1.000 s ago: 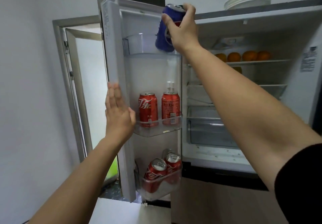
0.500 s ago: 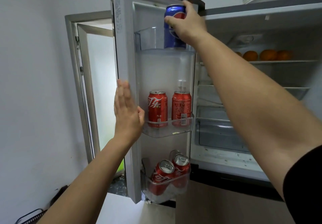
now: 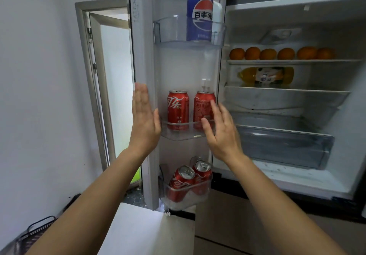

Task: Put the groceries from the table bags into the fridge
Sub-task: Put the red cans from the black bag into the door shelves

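A: Blue can (image 3: 200, 16) upright in the top bin (image 3: 170, 30) of the fridge door (image 3: 141, 36), at the bin's right-hand end and clear of both hands. Pepsi globe on the front. The white characters read 百事可, and the rest wraps out of sight.

B: And the hands?

A: Left hand (image 3: 143, 120) lies flat on the door's outer edge, fingers straight and together, gripping nothing. Right hand (image 3: 221, 133) is open as well, fingers spread and empty, raised in front of the door's middle bin (image 3: 178, 134).

B: Touching anything?

A: One fingertip overlaps the right red can (image 3: 203, 108) in that bin. Whether there's contact, I can't tell.

B: Labels?

A: The left red can (image 3: 177, 109) has Coca-Cola's Chinese script, with 汽水 in small print beneath. The right one shows fine print, unreadable. Two more red cans (image 3: 183, 181) lean in the door's bottom bin (image 3: 190, 199), tops toward us.

B: Beyond the door?

A: To its right is a row of oranges (image 3: 281, 53) on a shelf. Below them a bottle of orange drink (image 3: 267, 75) lies on its side, its label too blurred to read.
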